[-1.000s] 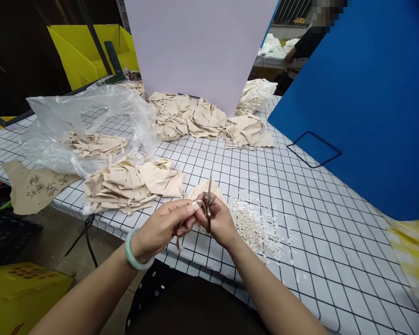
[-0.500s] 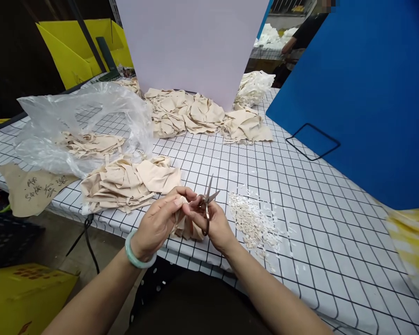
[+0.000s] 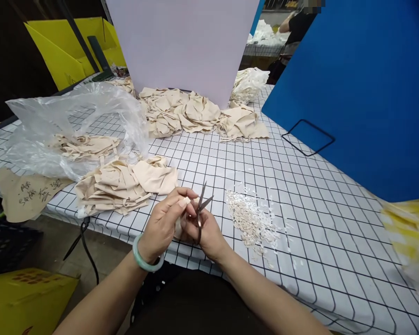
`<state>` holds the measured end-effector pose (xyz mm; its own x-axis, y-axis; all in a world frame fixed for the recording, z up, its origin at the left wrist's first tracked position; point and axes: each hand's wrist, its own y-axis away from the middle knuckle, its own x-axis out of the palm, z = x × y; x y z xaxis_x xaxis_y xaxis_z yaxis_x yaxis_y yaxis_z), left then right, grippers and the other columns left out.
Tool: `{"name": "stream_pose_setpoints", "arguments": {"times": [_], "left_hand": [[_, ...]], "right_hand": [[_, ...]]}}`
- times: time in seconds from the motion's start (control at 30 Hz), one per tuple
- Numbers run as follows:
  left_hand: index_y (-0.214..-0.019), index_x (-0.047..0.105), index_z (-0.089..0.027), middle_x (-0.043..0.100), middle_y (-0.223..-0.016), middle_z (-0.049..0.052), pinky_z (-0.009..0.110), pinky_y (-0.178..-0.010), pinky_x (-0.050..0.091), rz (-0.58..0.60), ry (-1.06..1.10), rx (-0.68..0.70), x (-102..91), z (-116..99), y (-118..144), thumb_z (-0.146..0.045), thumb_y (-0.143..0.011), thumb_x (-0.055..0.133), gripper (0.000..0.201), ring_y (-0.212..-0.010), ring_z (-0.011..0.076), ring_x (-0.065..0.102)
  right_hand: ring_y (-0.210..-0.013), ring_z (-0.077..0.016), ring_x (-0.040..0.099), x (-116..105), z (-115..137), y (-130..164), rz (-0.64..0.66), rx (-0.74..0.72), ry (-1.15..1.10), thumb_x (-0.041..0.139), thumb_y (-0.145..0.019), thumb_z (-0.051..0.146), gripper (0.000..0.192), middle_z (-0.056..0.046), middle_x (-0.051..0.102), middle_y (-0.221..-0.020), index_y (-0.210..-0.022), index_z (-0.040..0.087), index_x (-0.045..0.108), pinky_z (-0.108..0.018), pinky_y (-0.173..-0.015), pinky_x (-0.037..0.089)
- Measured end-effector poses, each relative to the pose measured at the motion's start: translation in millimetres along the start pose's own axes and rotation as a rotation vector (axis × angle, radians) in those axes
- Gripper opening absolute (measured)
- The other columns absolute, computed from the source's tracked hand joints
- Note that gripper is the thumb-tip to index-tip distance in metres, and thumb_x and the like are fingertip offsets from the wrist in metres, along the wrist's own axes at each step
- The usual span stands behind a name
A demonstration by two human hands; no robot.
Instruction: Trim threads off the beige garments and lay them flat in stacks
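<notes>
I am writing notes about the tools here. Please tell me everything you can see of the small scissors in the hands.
The scissors are small, dark and metallic-looking, with thin pointed blades. The blades stand slightly apart, tips pointing up and away from the person. The right hand grips the handle, which is mostly hidden. The left hand holds a beige cloth piece beside the blades. Whether blade touches cloth cannot be told. They are held above the table's near edge.
</notes>
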<state>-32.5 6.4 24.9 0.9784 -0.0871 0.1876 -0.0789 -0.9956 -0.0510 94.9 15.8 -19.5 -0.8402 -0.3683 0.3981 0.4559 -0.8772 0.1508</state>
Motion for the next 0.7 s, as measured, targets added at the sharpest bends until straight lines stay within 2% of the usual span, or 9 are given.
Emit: {"name": "stream_pose_setpoints", "arguments": {"times": [0.07, 0.13, 0.23, 0.3, 0.43, 0.6, 0.7], "left_hand": [[-0.075, 0.065, -0.015, 0.051, -0.109, 0.006, 0.023, -0.067, 0.047, -0.022, -0.01, -0.004, 3.7, 8, 2, -0.031, -0.099, 0.048, 0.033, -0.073, 0.0095, 0.051], [-0.077, 0.063, -0.015, 0.047, -0.108, 0.004, 0.021, -0.055, 0.041, -0.009, -0.017, -0.026, 8.5, 14, 4, -0.033, -0.1, 0.046, 0.033, -0.061, 0.0058, 0.042], [-0.079, 0.061, -0.015, 0.045, -0.109, 0.004, 0.022, -0.05, 0.036, 0.031, -0.074, -0.032, 16.3, 22, 8, -0.035, -0.101, 0.044, 0.033, -0.058, 0.005, 0.036], [-0.081, 0.061, -0.015, 0.044, -0.111, 0.005, 0.022, -0.052, 0.037, 0.066, -0.125, -0.027, 20.9, 25, 9, -0.035, -0.101, 0.043, 0.034, -0.058, 0.0055, 0.035], [-0.08, 0.062, -0.015, 0.044, -0.116, 0.008, 0.024, -0.057, 0.041, 0.12, -0.181, -0.025, 27.9, 30, 9, -0.035, -0.101, 0.043, 0.035, -0.066, 0.0092, 0.041], [-0.073, 0.063, -0.016, 0.045, -0.116, 0.01, 0.027, -0.067, 0.046, 0.104, -0.217, -0.028, 33.3, 34, 7, -0.036, -0.099, 0.046, 0.037, -0.093, 0.0199, 0.05], [-0.074, 0.063, -0.017, 0.046, -0.112, 0.011, 0.029, -0.072, 0.048, 0.109, -0.206, -0.051, 35.3, 35, 6, -0.038, -0.098, 0.046, 0.036, -0.099, 0.0229, 0.051]], "right_hand": [[-0.072, -0.0153, 0.057, -11, 1, 7, -0.011, -0.018, 0.137, 0.078, -0.072, 0.049, 0.04, 0.001, 0.058, -0.082, -0.094, 0.024, 0.055, -0.03, -0.067, 0.049], [-0.083, -0.0191, 0.058, -27, 7, 18, -0.088, -0.059, 0.414, 0.077, -0.073, 0.049, 0.037, -0.002, 0.059, -0.09, -0.093, 0.024, 0.058, -0.034, -0.076, 0.049], [-0.088, -0.0235, 0.055, -51, 19, 36, -0.193, -0.146, 0.857, 0.073, -0.075, 0.053, 0.035, -0.005, 0.061, -0.089, -0.088, 0.023, 0.063, -0.04, -0.081, 0.046], [-0.085, -0.0244, 0.053, -61, 26, 46, -0.216, -0.21, 1.028, 0.071, -0.076, 0.056, 0.035, -0.006, 0.063, -0.084, -0.083, 0.022, 0.064, -0.042, -0.081, 0.044], [-0.076, -0.022, 0.052, -69, 30, 60, -0.228, -0.295, 1.164, 0.074, -0.073, 0.057, 0.038, -0.003, 0.064, -0.071, -0.069, 0.022, 0.061, -0.041, -0.077, 0.04], [-0.065, -0.0175, 0.049, -72, 28, 67, -0.228, -0.281, 1.177, 0.075, -0.073, 0.056, 0.045, 0.0, 0.057, -0.056, -0.056, 0.021, 0.052, -0.036, -0.071, 0.038], [-0.06, -0.0148, 0.047, -71, 29, 68, -0.219, -0.299, 1.172, 0.075, -0.073, 0.056, 0.047, 0.001, 0.053, -0.053, -0.055, 0.02, 0.049, -0.035, -0.069, 0.037]]}}
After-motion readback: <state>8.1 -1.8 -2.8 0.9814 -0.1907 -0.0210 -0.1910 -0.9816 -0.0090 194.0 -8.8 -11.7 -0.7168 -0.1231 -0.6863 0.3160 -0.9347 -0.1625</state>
